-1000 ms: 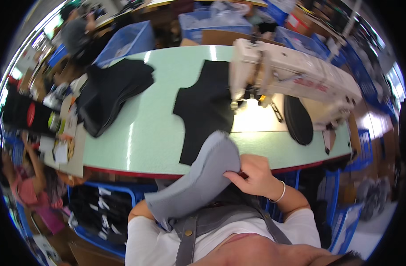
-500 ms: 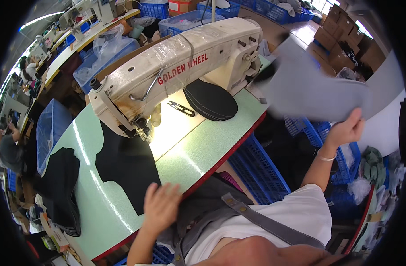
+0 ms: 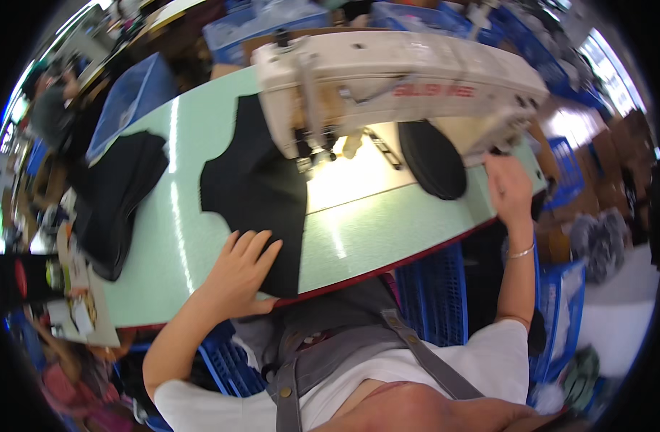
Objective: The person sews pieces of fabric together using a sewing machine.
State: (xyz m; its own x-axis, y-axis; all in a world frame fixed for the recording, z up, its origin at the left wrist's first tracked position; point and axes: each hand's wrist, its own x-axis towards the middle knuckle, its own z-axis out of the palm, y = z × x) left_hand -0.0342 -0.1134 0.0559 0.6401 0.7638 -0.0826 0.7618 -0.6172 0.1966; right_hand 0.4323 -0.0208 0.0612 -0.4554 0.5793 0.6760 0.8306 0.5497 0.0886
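Left hand (image 3: 238, 277) lies flat and released on the black fabric piece (image 3: 254, 191), left of the sewing machine (image 3: 394, 90). Right hand (image 3: 508, 189) touches the machine's right end; grip unclear. Best keep the fabric smooth.

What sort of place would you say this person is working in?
Most likely a garment sewing workshop: an industrial sewing machine stands on a pale green worktable, cut black fabric lies under the left hand, with blue crates around.

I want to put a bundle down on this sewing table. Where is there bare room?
Bare green table lies between the black fabric pile and the black cut piece under the left hand; another strip runs along the front edge toward the right hand. Around the sewing machine it is crowded.
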